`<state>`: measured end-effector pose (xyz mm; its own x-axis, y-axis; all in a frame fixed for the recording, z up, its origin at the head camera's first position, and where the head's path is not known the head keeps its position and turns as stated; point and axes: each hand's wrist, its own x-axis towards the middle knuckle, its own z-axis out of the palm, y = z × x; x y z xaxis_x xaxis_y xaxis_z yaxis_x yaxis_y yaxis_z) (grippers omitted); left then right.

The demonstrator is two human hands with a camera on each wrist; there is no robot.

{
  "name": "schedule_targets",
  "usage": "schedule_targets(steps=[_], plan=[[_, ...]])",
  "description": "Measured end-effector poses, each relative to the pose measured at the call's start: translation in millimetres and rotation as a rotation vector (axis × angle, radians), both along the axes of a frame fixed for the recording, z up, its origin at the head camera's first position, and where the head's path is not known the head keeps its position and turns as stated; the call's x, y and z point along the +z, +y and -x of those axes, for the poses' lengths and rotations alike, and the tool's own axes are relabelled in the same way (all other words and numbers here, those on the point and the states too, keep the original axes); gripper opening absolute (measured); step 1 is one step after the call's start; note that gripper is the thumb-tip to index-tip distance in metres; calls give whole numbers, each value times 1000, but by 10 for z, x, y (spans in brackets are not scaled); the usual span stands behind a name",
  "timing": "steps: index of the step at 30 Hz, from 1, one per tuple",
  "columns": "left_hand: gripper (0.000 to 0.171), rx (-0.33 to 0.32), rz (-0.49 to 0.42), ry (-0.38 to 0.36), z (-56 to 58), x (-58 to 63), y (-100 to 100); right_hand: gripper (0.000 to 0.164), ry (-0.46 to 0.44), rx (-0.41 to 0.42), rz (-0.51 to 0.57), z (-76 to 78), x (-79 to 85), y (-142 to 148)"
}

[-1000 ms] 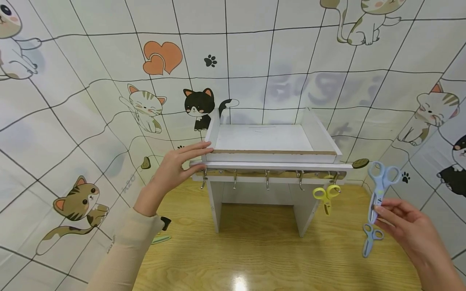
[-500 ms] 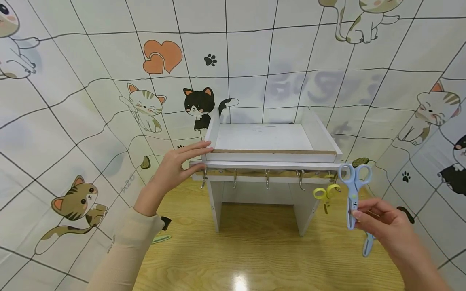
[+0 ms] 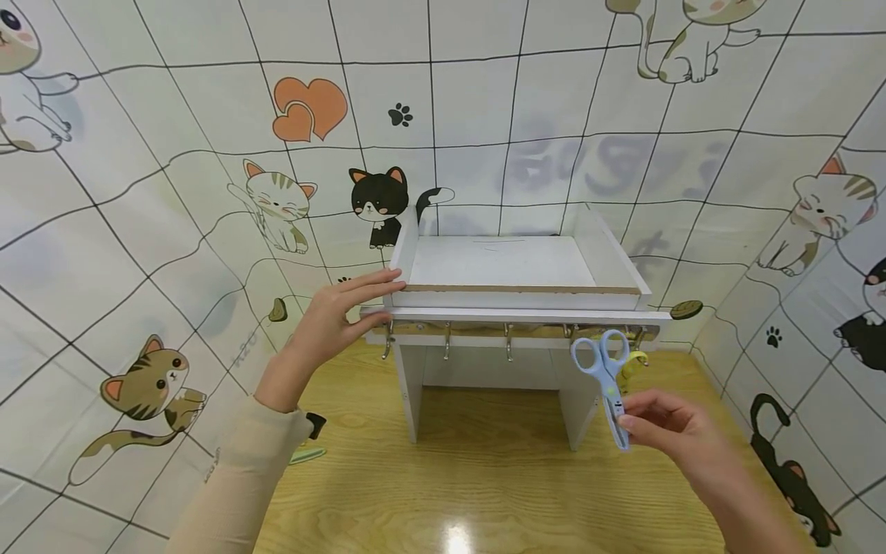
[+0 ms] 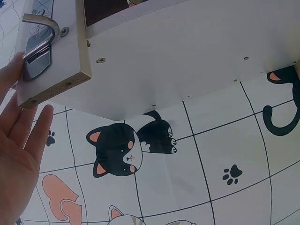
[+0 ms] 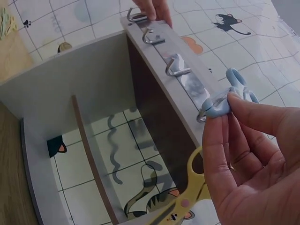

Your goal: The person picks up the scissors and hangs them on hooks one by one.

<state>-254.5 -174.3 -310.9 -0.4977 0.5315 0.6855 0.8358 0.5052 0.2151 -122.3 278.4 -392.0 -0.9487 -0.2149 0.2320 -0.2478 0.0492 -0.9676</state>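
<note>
My right hand [image 3: 681, 438] pinches a pair of light blue scissors [image 3: 604, 371] by the blade end, handles pointing up. The scissors are just in front of the right part of the hook rail. Yellow scissors [image 3: 634, 363] hang at the rail's right end, partly hidden behind the blue ones; the right wrist view shows their yellow handle [image 5: 194, 176] below my fingers. My left hand [image 3: 325, 338] holds the left end of a white shelf unit [image 3: 526, 315], fingers over the top, thumb at the front edge beside the leftmost hook [image 4: 42, 28].
Several metal hooks [image 3: 508, 350] line the shelf's front, some bare. The shelf stands on a wood-look table [image 3: 484, 477], with a shallow tray [image 3: 501, 261] on top. A green item [image 3: 308, 455] lies left. A cat-print sheet [image 3: 471, 100] surrounds the table.
My right hand has carried the blue scissors leftward to the rail, over the yellow pair. The second blue pair on the table is now hidden by my hand. My left hand has stayed put.
</note>
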Motion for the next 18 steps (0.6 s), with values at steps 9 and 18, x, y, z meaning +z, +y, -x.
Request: schedule_targets(steps=[9, 18], plan=[[49, 0, -6, -3, 0, -20, -3, 30, -15, 26, -26, 64, -105, -113], [49, 3, -6, -9, -4, -17, -1, 20, -118, -60, -62, 100, -235, -161]])
